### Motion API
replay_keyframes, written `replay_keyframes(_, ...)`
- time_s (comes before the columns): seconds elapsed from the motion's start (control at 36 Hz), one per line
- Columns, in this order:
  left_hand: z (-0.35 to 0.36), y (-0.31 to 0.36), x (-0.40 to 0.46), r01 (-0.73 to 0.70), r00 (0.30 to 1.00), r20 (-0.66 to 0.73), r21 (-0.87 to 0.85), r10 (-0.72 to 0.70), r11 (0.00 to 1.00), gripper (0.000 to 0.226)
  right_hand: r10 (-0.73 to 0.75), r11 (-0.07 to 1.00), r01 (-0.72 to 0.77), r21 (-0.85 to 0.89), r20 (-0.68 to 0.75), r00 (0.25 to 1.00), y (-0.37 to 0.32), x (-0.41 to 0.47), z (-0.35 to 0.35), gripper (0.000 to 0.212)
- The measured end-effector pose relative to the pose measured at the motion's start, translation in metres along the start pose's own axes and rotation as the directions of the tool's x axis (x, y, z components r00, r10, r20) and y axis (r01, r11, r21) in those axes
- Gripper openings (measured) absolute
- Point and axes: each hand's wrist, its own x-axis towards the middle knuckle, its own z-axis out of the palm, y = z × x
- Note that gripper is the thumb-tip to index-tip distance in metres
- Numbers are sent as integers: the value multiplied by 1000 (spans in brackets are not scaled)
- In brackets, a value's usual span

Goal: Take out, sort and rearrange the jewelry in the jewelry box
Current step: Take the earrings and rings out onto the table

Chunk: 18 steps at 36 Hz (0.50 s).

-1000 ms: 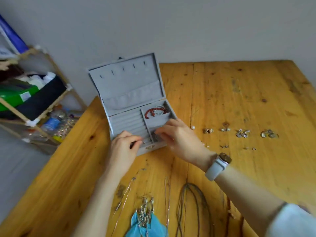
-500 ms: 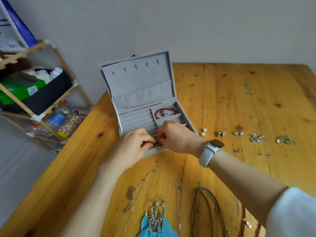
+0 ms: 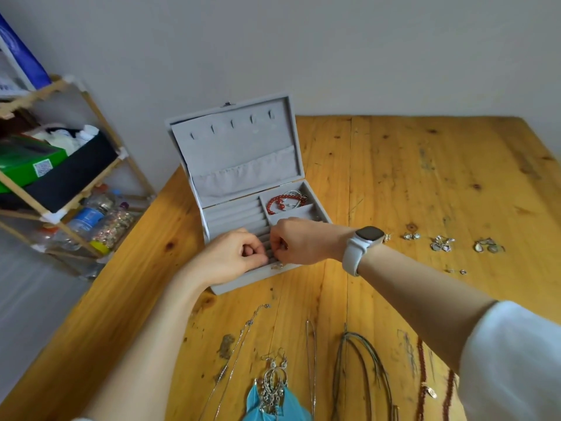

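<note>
The grey jewelry box (image 3: pixel 243 284) stands open at the table's left back, its lid (image 3: pixel 236 153) upright. A red bead bracelet (image 3: pixel 280 202) and a silver one lie in its back right compartment. My left hand (image 3: pixel 233 256) and my right hand (image 3: pixel 300 244) meet over the front ring rolls. Their fingers are curled and their fingertips pinch at one spot. The small piece between them is mostly hidden. A little ring (image 3: pixel 277 265) shows at the box's front edge below them.
Pairs of silver earrings (image 3: pixel 441 243) lie in a row on the wooden table to the right, with tiny studs (image 3: pixel 461 271) nearer. Chains, feather earrings (image 3: pixel 274 387), a cord necklace (image 3: pixel 361 360) and a bead necklace (image 3: pixel 422 375) lie in front. A wooden shelf (image 3: pixel 76 177) stands at the left.
My right hand has moved left from the small compartments to the ring rolls and met my left hand there. The fingertips of both have closed together.
</note>
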Motion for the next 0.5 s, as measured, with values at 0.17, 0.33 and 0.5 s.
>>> replay_keyframes(0.17,1,-3,-7,18,992,-119,-221,-45,975,9,-32,995,38,94,-61,998,5,-7,6,9)
replay_keyframes(0.33,12,14,-23,-60,941,-309,-553,-138,831,7,-6,962,47,270,-152,988,8,-17,11,8)
replay_keyframes(0.5,31,44,-37,-144,907,-356,-764,-226,628,14,196,805,130,580,-465,863,17,-54,11,21)
